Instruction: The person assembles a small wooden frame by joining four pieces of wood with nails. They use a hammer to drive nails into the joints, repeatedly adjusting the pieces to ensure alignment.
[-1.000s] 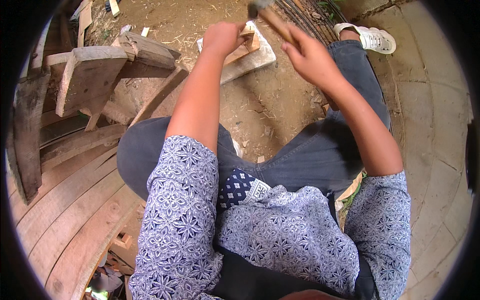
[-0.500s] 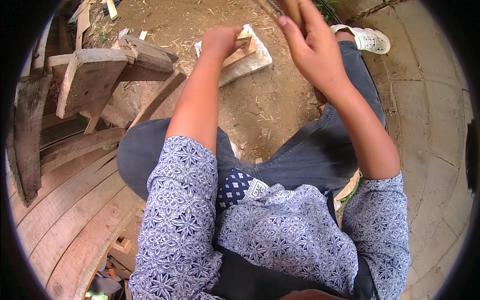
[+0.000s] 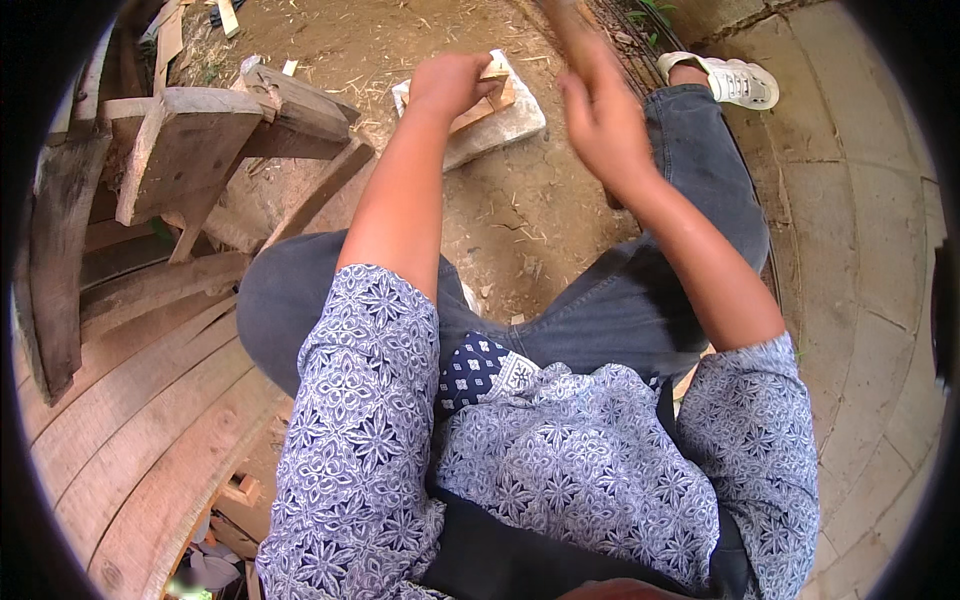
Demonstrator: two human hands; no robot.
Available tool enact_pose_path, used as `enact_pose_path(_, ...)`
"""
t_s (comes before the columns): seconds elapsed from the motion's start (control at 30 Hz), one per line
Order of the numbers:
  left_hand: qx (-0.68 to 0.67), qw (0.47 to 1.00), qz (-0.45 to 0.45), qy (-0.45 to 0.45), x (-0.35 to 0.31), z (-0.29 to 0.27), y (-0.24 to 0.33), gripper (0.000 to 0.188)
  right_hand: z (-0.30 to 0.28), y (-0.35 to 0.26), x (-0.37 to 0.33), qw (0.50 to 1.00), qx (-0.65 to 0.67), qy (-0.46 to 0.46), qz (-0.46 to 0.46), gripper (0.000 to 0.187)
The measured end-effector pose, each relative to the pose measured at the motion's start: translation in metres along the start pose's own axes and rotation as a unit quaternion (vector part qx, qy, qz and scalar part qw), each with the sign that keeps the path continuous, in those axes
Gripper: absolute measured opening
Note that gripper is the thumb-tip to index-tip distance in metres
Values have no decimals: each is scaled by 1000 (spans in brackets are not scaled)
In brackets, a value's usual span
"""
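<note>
Wooden, small and stiff, the block (image 3: pixel 487 97) rests on the pale stone slab (image 3: pixel 510 125); we pinch its near end with our left hand (image 3: pixel 450 85), while our right hand (image 3: pixel 600 120) is closed around a wooden handle (image 3: pixel 565 25).

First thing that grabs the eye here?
Top centre, the left hand pins a small wooden piece on a pale stone slab lying on the dirt. Beside it the right hand is raised, gripping a wooden handle. Weathered planks pile up at left.

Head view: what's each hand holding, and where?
Left hand grips the small wooden piece on the stone slab. Right hand holds a wooden handle by its lower end.
</note>
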State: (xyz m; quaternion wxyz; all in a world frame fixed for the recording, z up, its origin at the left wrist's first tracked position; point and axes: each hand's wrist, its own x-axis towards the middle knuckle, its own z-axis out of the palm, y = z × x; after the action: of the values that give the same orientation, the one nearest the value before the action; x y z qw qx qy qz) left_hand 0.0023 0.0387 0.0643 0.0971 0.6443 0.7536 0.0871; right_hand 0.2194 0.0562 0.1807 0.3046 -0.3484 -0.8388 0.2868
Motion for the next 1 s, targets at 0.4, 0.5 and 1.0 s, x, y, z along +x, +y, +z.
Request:
enact_pose_path(0.4,17,999,27,17,0,8,2,29,0,18,-11,997,-12,-71,31,44)
enact_pose_path(0.5,27,999,30,24,-1,5,-3,29,-1,19,-13,984,-8,-139,111,43)
enact_pose_path(1.0,-8,996,-7,94,-29,5,-10,38,18,42,-21,994,79,-50,52,49)
